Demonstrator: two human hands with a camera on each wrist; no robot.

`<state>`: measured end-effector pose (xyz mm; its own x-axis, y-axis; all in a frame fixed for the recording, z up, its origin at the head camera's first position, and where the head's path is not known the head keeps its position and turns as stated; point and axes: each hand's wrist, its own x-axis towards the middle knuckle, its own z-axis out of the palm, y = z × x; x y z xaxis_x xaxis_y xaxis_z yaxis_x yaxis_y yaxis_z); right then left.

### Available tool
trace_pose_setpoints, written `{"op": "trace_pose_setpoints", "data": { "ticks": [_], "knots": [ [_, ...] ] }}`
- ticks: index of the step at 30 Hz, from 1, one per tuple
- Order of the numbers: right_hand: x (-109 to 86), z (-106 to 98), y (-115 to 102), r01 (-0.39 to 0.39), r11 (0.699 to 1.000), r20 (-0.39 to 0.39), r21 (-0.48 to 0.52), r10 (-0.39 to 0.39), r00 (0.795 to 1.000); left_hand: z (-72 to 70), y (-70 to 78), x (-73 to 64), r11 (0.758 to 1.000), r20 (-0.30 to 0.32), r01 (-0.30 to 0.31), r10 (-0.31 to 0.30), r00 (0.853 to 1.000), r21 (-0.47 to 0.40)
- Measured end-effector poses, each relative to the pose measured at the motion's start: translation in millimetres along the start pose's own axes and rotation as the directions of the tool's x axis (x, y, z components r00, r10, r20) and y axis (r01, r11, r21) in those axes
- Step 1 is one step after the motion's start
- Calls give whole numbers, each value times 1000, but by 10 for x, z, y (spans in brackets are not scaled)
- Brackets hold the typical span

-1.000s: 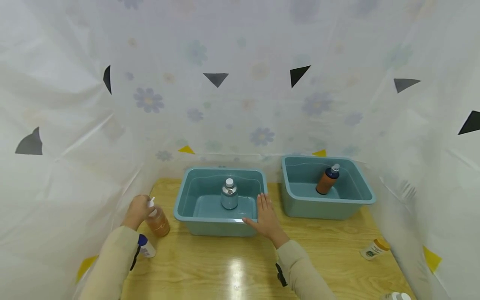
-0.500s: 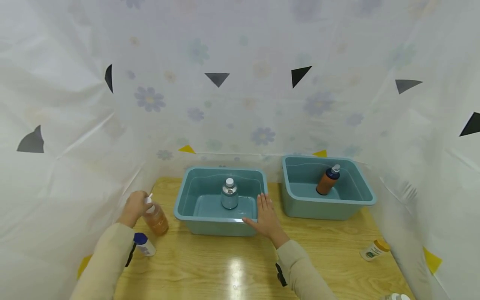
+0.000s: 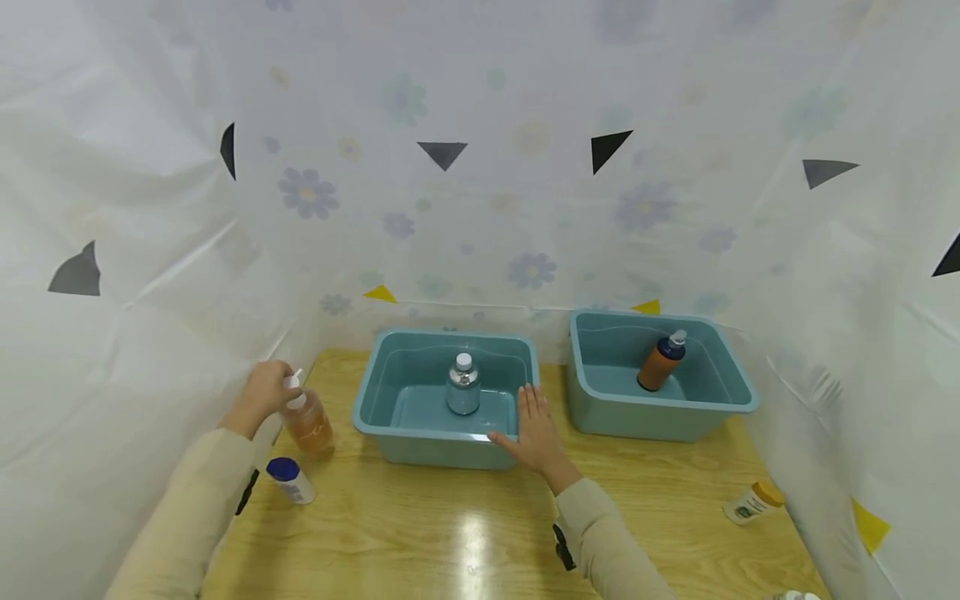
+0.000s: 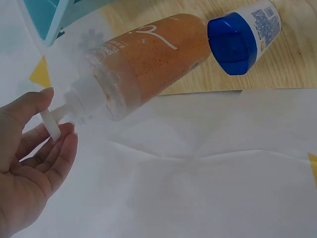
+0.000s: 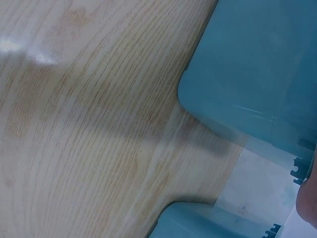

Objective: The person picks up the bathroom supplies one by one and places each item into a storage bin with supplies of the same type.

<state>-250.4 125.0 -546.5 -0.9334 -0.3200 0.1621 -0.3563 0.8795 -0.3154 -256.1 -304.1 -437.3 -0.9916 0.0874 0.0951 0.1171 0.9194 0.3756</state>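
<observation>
My left hand (image 3: 264,390) is at the white pump top of a clear bottle of orange-brown liquid (image 3: 310,423). In the left wrist view, thumb and fingers close around the nozzle of this pump bottle (image 4: 156,54). Beside it stands a white container with a dark blue cap (image 3: 292,481). My right hand (image 3: 538,433) rests with straight fingers on the right rim of the middle blue-green tub (image 3: 442,452), its thumb at the front rim. Inside that tub stands a clear bottle with a white cap (image 3: 463,387). Only a bit of the right hand (image 5: 308,198) shows in the right wrist view.
A second blue-green tub (image 3: 637,421) at the back right holds an orange-brown bottle with a dark collar (image 3: 662,362). A white bottle with a yellow cap (image 3: 753,502) lies or leans near the table's right edge. White patterned sheeting (image 3: 480,208) encloses the wooden table (image 3: 390,533).
My left hand and the pump bottle have shifted left and slightly back, uncovering more of the blue-capped container. The right hand stays on the tub rim. The head view has turned slightly.
</observation>
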Motion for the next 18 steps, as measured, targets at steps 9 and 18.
{"op": "trace_pose_setpoints", "data": {
  "ticks": [9,18],
  "knots": [
    [12,19,18,-10,1000,9,15,10,1000,-232,133,83,1000,48,-20,20,999,-2],
    [5,-13,-7,-13,1000,10,15,12,1000,-410,278,189,1000,62,10,-9,998,-18]
  ]
}}
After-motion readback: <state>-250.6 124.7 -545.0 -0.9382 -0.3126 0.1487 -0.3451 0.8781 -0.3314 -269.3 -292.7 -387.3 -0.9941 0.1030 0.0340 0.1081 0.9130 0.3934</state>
